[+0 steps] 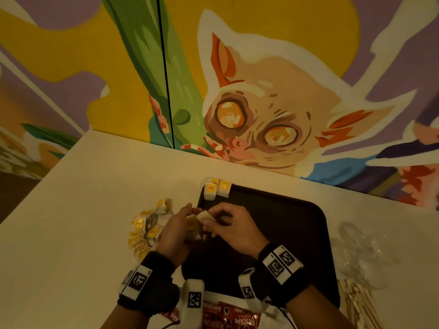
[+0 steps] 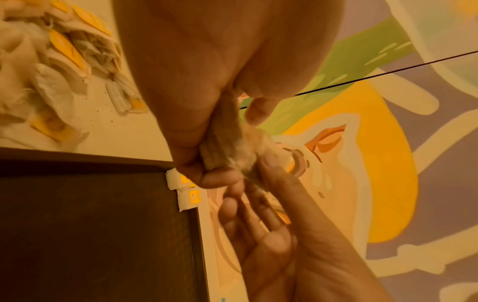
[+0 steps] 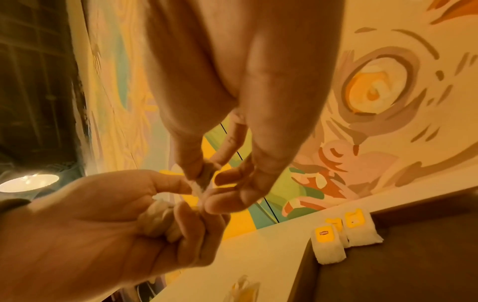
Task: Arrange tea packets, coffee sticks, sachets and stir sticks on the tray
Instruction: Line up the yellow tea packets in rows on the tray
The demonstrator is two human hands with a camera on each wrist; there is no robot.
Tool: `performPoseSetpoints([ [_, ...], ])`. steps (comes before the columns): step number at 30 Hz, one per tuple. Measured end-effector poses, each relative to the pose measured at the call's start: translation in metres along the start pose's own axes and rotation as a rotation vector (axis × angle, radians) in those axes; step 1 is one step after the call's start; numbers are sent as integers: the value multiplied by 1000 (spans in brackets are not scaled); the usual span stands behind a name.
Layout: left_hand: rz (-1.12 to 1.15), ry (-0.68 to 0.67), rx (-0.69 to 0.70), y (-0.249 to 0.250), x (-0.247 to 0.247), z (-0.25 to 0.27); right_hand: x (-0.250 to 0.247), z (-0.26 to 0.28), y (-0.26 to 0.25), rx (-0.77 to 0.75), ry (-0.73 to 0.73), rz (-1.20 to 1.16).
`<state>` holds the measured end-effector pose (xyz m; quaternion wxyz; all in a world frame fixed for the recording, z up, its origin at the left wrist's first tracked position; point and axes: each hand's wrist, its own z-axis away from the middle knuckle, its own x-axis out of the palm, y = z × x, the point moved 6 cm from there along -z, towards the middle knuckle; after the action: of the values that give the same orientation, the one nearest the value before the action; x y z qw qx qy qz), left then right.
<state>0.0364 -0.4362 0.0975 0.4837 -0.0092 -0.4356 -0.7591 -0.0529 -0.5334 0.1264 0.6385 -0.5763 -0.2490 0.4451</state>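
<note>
A dark tray (image 1: pixel 285 224) lies on the pale table (image 1: pixel 95 210). Three white tea bags with yellow tags (image 1: pixel 217 188) stand in its far left corner, also in the right wrist view as tea bags (image 3: pixel 346 237). Left of the tray lies a loose pile of tea bags (image 1: pixel 148 230). Above the tray's left edge my left hand (image 1: pixel 180 231) grips a bunch of tea bags (image 1: pixel 192 227). My right hand (image 1: pixel 223 222) pinches one white tea bag (image 1: pixel 205 215) from that bunch between thumb and forefinger, seen as the tea bag (image 3: pixel 204 177).
Red Nescafe coffee sticks (image 1: pixel 228 317) lie at the near table edge below the tray. Wooden stir sticks (image 1: pixel 356 302) and crumpled clear plastic (image 1: pixel 361 250) sit to the tray's right. A painted wall rises behind the table.
</note>
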Motion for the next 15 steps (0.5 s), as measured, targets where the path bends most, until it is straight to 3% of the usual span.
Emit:
performPoseSetpoints([
  [4, 9, -24, 4, -4, 0, 8, -11, 17, -11, -89, 166, -116],
  [7, -3, -60, 24, -3, 5, 15, -17, 30, -18, -228, 289, -69],
  [11, -135, -131, 149, 6, 22, 31, -21, 44, -24, -444, 393, 47],
  [15, -254, -98, 292, 12, 29, 41, -18, 57, -27, -562, 410, 208],
])
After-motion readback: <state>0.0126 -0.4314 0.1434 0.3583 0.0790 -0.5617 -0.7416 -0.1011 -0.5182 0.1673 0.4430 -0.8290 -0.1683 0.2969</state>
